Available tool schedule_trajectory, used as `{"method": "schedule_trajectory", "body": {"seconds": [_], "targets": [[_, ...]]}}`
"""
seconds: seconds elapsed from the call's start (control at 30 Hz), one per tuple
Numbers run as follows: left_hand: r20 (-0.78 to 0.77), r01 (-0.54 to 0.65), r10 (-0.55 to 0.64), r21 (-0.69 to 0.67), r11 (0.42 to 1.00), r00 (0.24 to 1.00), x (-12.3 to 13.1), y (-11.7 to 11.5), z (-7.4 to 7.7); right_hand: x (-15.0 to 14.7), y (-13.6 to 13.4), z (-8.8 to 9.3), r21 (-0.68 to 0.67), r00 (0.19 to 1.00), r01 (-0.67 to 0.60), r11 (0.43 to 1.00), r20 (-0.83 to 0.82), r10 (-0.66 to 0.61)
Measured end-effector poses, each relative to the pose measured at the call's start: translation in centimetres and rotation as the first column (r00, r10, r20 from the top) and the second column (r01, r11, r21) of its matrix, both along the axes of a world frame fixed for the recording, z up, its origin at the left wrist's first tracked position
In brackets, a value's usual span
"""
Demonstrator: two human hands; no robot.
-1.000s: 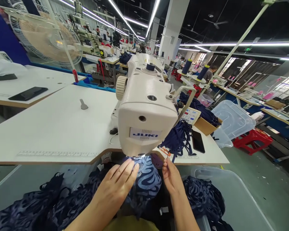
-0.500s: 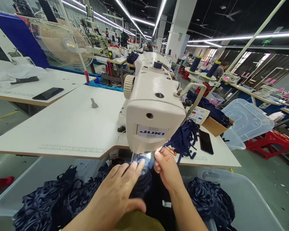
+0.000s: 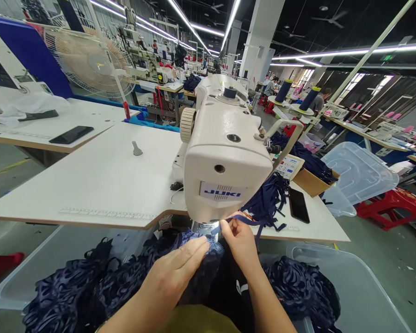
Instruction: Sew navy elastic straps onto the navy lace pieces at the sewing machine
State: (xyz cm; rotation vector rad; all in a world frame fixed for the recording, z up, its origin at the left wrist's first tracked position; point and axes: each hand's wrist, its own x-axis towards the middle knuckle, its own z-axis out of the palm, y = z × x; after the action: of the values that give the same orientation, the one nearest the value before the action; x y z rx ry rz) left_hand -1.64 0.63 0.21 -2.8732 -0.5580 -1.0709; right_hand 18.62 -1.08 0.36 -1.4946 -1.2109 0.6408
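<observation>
While right hand (image 3: 242,246) pinches strap (image 3: 247,220), left hand (image 3: 175,269) on fabric (image 3: 215,250), thumb retracted

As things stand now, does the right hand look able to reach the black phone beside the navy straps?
Probably yes: the black phone lies uncovered on the tabletop, with navy straps between it and the right hand, which would likely first release the strip it holds.

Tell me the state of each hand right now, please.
Left hand: on the fabric; whether it grips cannot be told.
Right hand: closed, holding the strap.
</observation>
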Motion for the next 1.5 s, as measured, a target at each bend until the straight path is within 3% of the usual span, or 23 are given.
{"method": "schedule_trajectory", "body": {"seconds": [0.3,0.47,0.77,0.97,1.07,1.2,1.33,1.5], "targets": [[0.033,-0.062,0.060,0.064,0.996,0.998,1.5,0.2,0.6,-0.2,0.1,-0.7,-0.058,0.982,-0.114,0.992,-0.155,0.103],[-0.017,-0.003,0.006,0.142,0.990,1.000,1.6,0.6,0.6,-0.1,0.0,-0.2,-0.089,0.980,-0.131,0.987,-0.162,0.116],[0.008,-0.031,0.031,0.120,0.992,0.999,1.8,0.3,-0.5,0.1,0.2,0.4,-0.096,0.984,-0.150,0.984,-0.115,0.138],[-0.129,-0.073,0.086,0.104,0.992,0.988,1.8,-0.2,1.5,-0.1,-0.2,1.0,-0.156,0.984,-0.142,0.977,-0.127,0.123],[-0.159,-0.090,0.104,0.093,0.992,0.982,2.1,-0.5,2.1,-0.3,-0.3,1.0,-0.169,0.995,-0.077,0.983,-0.082,0.064],[-0.147,-0.146,0.164,0.125,0.981,0.976,2.8,-1.0,1.5,-0.3,0.5,0.9,-0.155,1.000,-0.009,0.988,0.025,0.013],[-0.123,-0.253,0.280,0.200,0.947,0.952,3.7,-1.4,0.4,0.1,2.1,1.0,-0.119,0.995,-0.062,0.991,0.069,0.070],[-0.037,-0.328,0.346,0.243,0.913,0.937,4.6,-1.5,0.1,0.1,3.4,1.5,-0.036,0.985,-0.160,0.986,0.055,0.162]]}}
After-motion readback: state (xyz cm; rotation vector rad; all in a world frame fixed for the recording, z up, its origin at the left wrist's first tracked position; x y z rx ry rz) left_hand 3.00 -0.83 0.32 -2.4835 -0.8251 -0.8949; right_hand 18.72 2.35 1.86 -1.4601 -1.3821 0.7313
